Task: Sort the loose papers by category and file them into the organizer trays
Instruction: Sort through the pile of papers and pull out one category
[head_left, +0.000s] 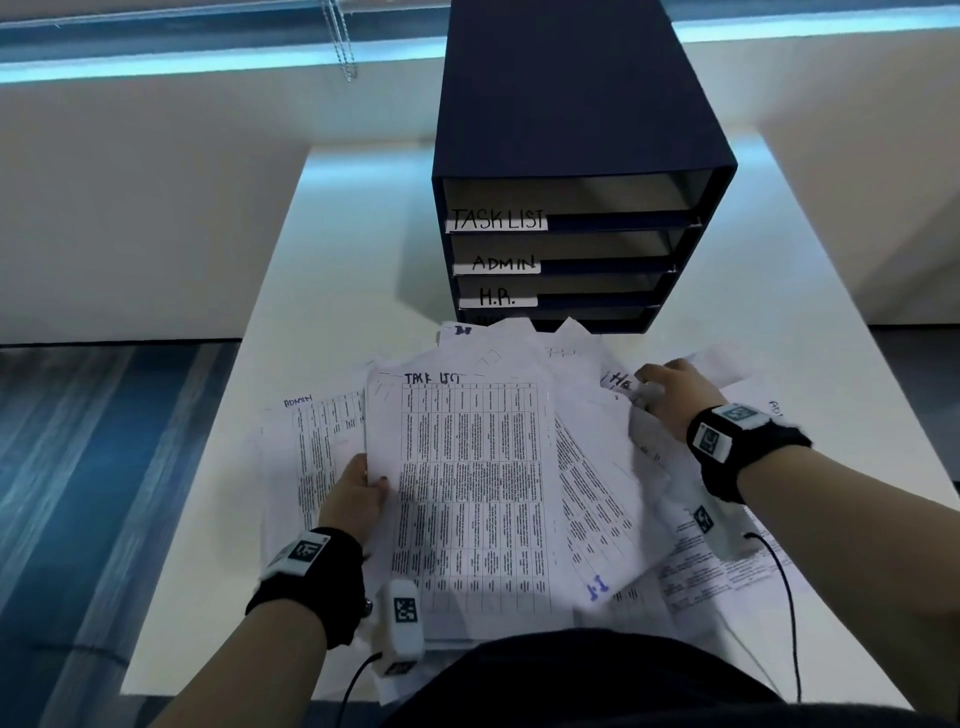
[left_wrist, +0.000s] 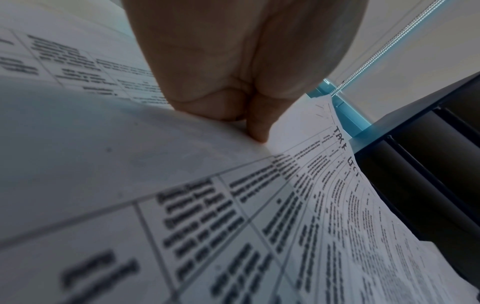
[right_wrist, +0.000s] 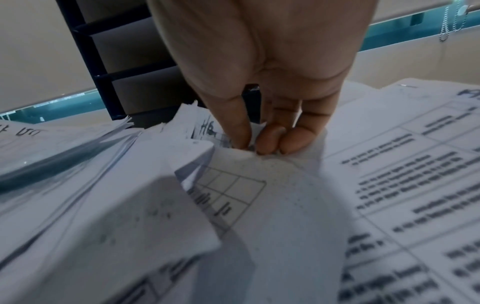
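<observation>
One organizer (head_left: 582, 156) with four trays (three labels readable) stands on the worktop (head_left: 332, 270) behind the loose papers (head_left: 597, 499). The left hand (head_left: 353, 499) pinches the "TASK LIST" sheet (head_left: 467, 488). The right hand (head_left: 670, 389) has its fingers (right_wrist: 296, 139) curled into an "HR" sheet (right_wrist: 207, 129), a grip only the right wrist view shows.

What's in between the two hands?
The head view shows loose papers between the left hand and right hand, with the task list sheet on top.

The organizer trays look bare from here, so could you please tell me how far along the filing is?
Done: nothing filed that shows; the TASK LIST tray, ADMIN tray and H.R. tray look empty. In hand: the left hand holds a task-list sheet; the right hand pinches a sheet marked HR. Left: the whole pile on the desk.
</observation>
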